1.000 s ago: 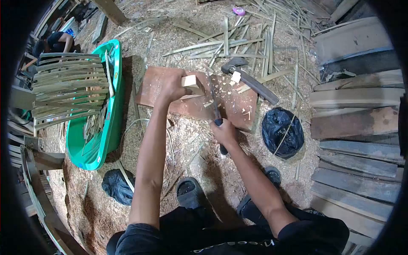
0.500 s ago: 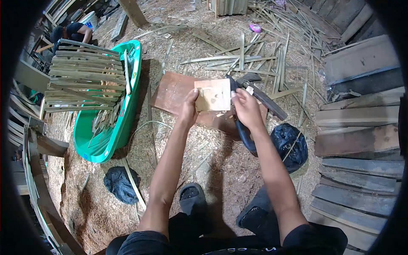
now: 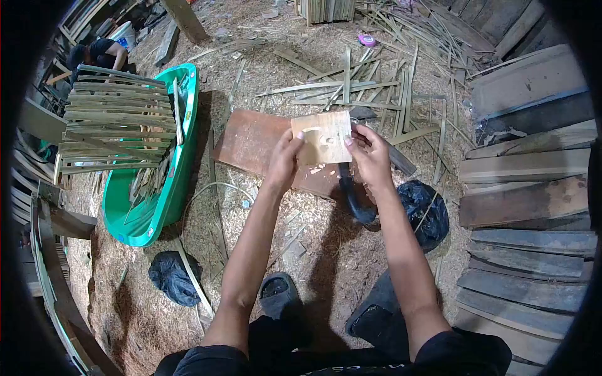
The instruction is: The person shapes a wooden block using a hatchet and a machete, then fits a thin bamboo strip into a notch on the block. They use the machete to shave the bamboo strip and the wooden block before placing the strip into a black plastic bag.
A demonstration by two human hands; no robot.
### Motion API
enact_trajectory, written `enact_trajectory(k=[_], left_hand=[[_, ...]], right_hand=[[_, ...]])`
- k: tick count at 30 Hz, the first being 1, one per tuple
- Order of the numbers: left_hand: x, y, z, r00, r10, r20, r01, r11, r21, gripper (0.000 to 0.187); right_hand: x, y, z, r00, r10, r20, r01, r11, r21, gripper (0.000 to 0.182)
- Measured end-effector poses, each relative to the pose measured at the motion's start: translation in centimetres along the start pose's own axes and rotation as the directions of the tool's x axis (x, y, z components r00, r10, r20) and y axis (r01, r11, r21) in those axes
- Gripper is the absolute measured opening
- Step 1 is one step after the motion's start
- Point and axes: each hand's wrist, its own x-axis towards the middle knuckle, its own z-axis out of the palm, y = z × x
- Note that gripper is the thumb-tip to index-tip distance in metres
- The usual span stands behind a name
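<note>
A pale, square piece of wooden board (image 3: 321, 139) with dark marks or holes near its middle is held up in front of me. My left hand (image 3: 286, 158) grips its left edge, thumb on the near face. On the right edge, my right hand (image 3: 371, 155) pinches the board between thumb and fingers. Below it on the ground lies a reddish-brown board (image 3: 248, 141). A black curved handle or tube (image 3: 354, 200) shows beneath the held board; its upper part is hidden.
A green plastic tub (image 3: 160, 213) stands at left with wooden slats (image 3: 122, 116) across it. Black plastic bags (image 3: 423, 213) lie on the shavings. Loose strips (image 3: 347, 75) and a pink tape measure (image 3: 367, 40) lie ahead. Planks (image 3: 527, 203) line the right; another person (image 3: 103, 53) crouches far left.
My right hand has shifted its hold, now with the thumb on the near face of the wooden piece. The piece is slightly tilted, and my view has shifted a little.
</note>
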Motion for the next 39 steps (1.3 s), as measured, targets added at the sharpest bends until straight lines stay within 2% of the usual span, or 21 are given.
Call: enact_trajectory(k=[1, 4, 7, 8, 9, 11, 13, 14, 17, 18, 21, 22, 23, 25, 26, 29, 30, 32, 36, 39], left_hand=[[-0.4, 0.7, 0.6, 0.999, 0.037, -0.004, -0.037, 0.993, 0.113, 0.035], [-1.0, 1.9, 1.1, 0.997, 0.068, -0.034, -0.06, 0.977, 0.206, 0.035], [-0.5, 0.9, -0.3, 0.99, 0.117, -0.073, -0.095, 0.964, 0.249, 0.036], [-0.1, 0.3, -1.1, 0.986, 0.143, -0.092, -0.109, 0.948, 0.299, 0.036], [0.3, -0.4, -2.2, 0.979, 0.169, -0.11, -0.121, 0.929, 0.349, 0.035], [0.8, -0.4, -3.2, 0.961, 0.231, -0.153, -0.133, 0.869, 0.476, 0.035], [0.6, -0.4, -4.0, 0.934, 0.294, -0.201, -0.111, 0.776, 0.621, 0.036], [0.7, -0.6, -4.8, 0.918, 0.328, -0.225, -0.066, 0.684, 0.727, 0.042], [1.7, -0.7, -6.5, 0.919, 0.353, -0.174, 0.022, 0.395, 0.919, 0.055], [1.7, 0.3, -5.6, 0.942, 0.268, -0.203, 0.099, 0.355, 0.93, 0.057], [3.3, 1.2, -4.8, 0.989, 0.119, -0.091, 0.081, 0.091, 0.993, 0.059], [3.6, 1.5, -3.8, 0.995, 0.023, -0.094, 0.094, -0.003, 0.996, 0.066], [4.1, 1.1, -3.4, 1.0, -0.01, -0.029, 0.029, -0.071, 0.997, 0.069], [5.3, 0.8, -2.8, 0.991, -0.089, 0.096, -0.112, -0.2, 0.973, 0.075], [5.7, 1.0, -2.7, 0.993, -0.093, 0.071, -0.085, -0.163, 0.983, 0.077], [6.8, 1.2, -4.3, 0.994, -0.057, 0.091, -0.097, -0.115, 0.989, 0.073], [6.6, 2.1, -3.6, 0.994, -0.079, 0.074, -0.084, -0.136, 0.987, 0.071], [7.7, 1.4, -4.7, 0.99, -0.085, 0.115, -0.122, -0.079, 0.989, 0.071], [7.9, 1.2, -4.9, 0.988, -0.097, 0.123, -0.129, -0.057, 0.99, 0.072], [8.2, 1.0, -5.2, 0.982, -0.123, 0.141, -0.147, -0.043, 0.988, 0.073]], right_hand=[[-0.2, 0.1, 0.1, 1.0, -0.018, 0.022, 0.017, 0.999, 0.03, 0.046], [-0.7, 1.2, 0.3, 0.993, -0.056, 0.109, 0.04, 0.99, 0.138, 0.045], [-2.7, 2.8, 0.3, 1.0, 0.003, 0.004, -0.002, 0.992, -0.122, 0.051], [-3.2, 4.2, -0.5, 0.995, 0.093, 0.048, -0.073, 0.948, -0.31, 0.052], [-4.8, 3.2, 0.1, 0.995, -0.088, 0.044, 0.096, 0.755, -0.648, 0.047], [-7.0, 4.7, 0.8, 0.999, 0.049, 0.009, -0.011, 0.399, -0.917, 0.041], [-7.5, 5.8, 1.0, 0.996, 0.072, -0.054, -0.075, 0.33, -0.941, 0.042], [-7.9, 6.4, 0.9, 0.992, 0.086, -0.087, -0.109, 0.295, -0.949, 0.042], [-6.4, 6.7, -0.2, 0.963, 0.233, -0.132, -0.218, 0.4, -0.89, 0.044], [-6.4, 5.9, -0.1, 0.982, 0.145, -0.119, -0.171, 0.431, -0.886, 0.047], [-5.7, 4.2, 0.8, 0.966, 0.203, -0.157, -0.256, 0.718, -0.648, 0.048], [-6.2, 3.9, 1.9, 0.962, 0.143, -0.231, -0.258, 0.752, -0.606, 0.038], [-6.6, 4.5, 2.8, 0.969, 0.058, -0.242, -0.199, 0.764, -0.614, 0.037], [-7.5, 5.3, 3.8, 0.976, 0.095, -0.194, -0.183, 0.842, -0.507, 0.036], [-8.0, 7.5, 3.6, 0.977, 0.099, -0.19, -0.182, 0.85, -0.495, 0.039], [-9.3, 7.9, 3.4, 0.973, 0.126, -0.193, -0.203, 0.864, -0.461, 0.04], [-9.6, 8.3, 3.6, 0.961, 0.15, -0.231, -0.256, 0.796, -0.549, 0.039], [-9.6, 9.0, 3.3, 0.974, 0.116, -0.194, -0.212, 0.769, -0.603, 0.038], [-8.2, 6.7, 3.7, 0.984, 0.096, -0.148, -0.167, 0.782, -0.601, 0.034], [-5.9, 1.2, 4.3, 0.982, 0.074, -0.175, -0.151, 0.863, -0.482, 0.032]])
